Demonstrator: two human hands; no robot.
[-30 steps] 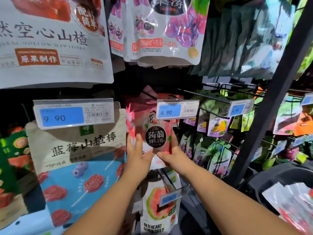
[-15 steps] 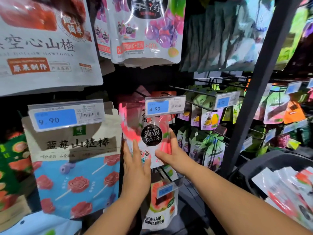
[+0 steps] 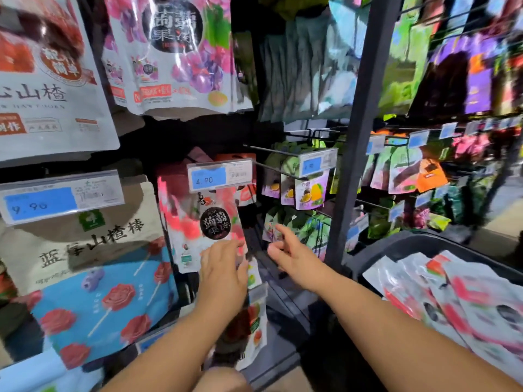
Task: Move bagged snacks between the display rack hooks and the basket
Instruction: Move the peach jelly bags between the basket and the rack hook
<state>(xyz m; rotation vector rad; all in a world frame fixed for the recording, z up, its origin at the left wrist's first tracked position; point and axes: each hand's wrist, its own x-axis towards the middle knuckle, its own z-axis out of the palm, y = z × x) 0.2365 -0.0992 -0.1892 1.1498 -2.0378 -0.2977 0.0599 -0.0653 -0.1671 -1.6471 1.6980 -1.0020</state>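
Under the 4.90 price tag [image 3: 220, 175], the red jelly bag [image 3: 195, 222] hangs on the rack. The left hand [image 3: 223, 267] lies straight-fingered against it. Just right, the right hand [image 3: 294, 256] is loose and holds nothing, near the basket [image 3: 396, 244].

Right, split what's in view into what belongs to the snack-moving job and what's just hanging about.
Job:
red jelly bag under the 4.90 tag
left hand, resting on that bag
right hand, holding nothing
black basket
red-and-white bags inside it

Just there:
blue hawthorn lollipop bag
purple jelly bags
passion-fruit bags
guava bag
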